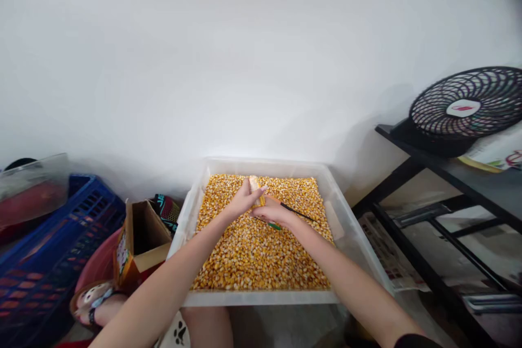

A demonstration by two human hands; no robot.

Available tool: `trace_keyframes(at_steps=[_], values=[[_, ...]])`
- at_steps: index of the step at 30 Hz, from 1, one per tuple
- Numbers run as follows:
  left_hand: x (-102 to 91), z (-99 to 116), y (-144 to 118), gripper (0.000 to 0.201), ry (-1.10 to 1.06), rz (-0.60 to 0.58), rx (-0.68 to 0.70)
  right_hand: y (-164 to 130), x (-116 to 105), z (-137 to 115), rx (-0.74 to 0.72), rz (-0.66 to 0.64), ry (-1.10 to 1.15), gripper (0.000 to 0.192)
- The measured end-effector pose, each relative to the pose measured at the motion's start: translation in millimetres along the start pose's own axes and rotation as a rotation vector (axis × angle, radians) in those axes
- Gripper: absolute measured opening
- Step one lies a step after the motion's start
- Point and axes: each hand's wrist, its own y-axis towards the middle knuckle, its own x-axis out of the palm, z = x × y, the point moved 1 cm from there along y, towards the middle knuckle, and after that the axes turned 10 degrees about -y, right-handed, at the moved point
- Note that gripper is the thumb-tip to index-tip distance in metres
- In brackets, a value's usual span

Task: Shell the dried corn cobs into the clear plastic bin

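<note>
An ear of corn (pixel 254 182), partly stripped to a pale cob at its upper end, is held above a bin of loose kernels. My left hand (pixel 243 198) is closed round its upper part, thumb lying across it. Just below and to the right, my right hand (pixel 271 211) is closed at the lower end of the ear; my fingers hide much of it. A screwdriver-like tool (pixel 299 213) with a thin dark shaft shows beside my right hand, and whether I grip it is unclear. Yellow and white corn kernels (pixel 261 261) fill the translucent plastic bin (pixel 261 298).
A blue plastic crate (pixel 93 190) and an open cardboard box (pixel 153 258) stand to the left. On the right, a black fan (pixel 463 109) sits on a black-framed table (pixel 432 166). A white wall (pixel 261 65) rises right behind the bin.
</note>
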Motion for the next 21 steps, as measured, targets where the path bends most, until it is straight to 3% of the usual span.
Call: trace_keyframes(at_steps=[3, 7, 12, 14, 18, 21], values=[[-5.0, 0, 1, 0.033, 0.056, -0.062, -0.008, 1, -8, 8, -0.033, -0.136, 0.021, 0.022], [-7.5, 3, 2, 0.036, -0.101, -0.164, 0.035, 4, -14, 14, -0.056, -0.185, 0.074, 0.029], [-2.3, 4, 1, 0.043, -0.329, -0.052, -0.05, 6, -6, 9, -0.022, -0.085, 0.138, 0.02], [-1.9, 3, 0, 0.045, -0.391, -0.016, -0.119, 5, -3, 7, -0.022, -0.14, 0.19, 0.026], [-8.2, 2, 0, 0.051, -0.473, -0.118, -0.316, 1, -2, 1, -0.13, -0.378, 0.499, 0.043], [-13.5, 3, 1, 0.05, -0.529, -0.194, -0.353, 0, -1, -3, -0.17, -0.39, 0.74, 0.042]])
